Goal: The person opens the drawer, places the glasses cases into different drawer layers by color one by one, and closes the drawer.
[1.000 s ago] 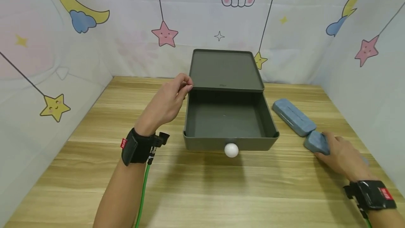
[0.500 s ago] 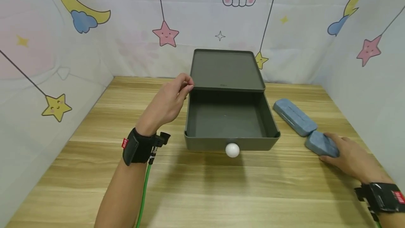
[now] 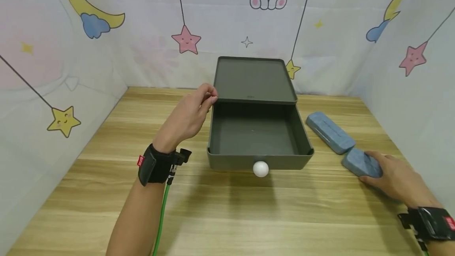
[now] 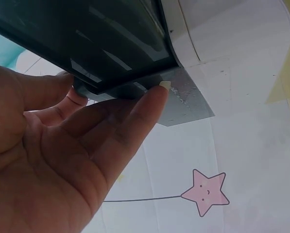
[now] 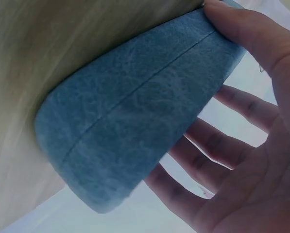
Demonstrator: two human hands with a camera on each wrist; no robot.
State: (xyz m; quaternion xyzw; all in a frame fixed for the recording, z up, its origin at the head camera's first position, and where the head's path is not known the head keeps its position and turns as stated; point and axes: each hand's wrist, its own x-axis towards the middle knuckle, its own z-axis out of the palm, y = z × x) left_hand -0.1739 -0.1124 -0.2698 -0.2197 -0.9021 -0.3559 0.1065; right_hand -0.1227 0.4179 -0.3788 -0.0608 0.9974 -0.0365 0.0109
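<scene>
A dark grey drawer box [image 3: 256, 78] stands mid-table in the head view. Its drawer [image 3: 256, 162] is pulled out and shows a bare inside, with a white round knob [image 3: 261, 169] on the front. My left hand [image 3: 188, 115] grips the box's left side near the front corner of its top, thumb and fingers about the edge in the left wrist view. At the right, my right hand [image 3: 398, 179] holds a blue glasses case [image 3: 362, 163] lying on the table, thumb on one side and fingers on the other. The hand hides its near end in the head view.
A second blue glasses case [image 3: 330, 132] lies just behind the held one, their ends nearly touching, right of the drawer. Printed cloth walls [image 3: 149, 50] enclose the wooden table [image 3: 227, 212] at the back and sides. A green cable [image 3: 161, 216] runs along the left forearm.
My right hand has slid right along the glasses case, which shows more of its far end now. The case, the drawer box and my left hand stay in place.
</scene>
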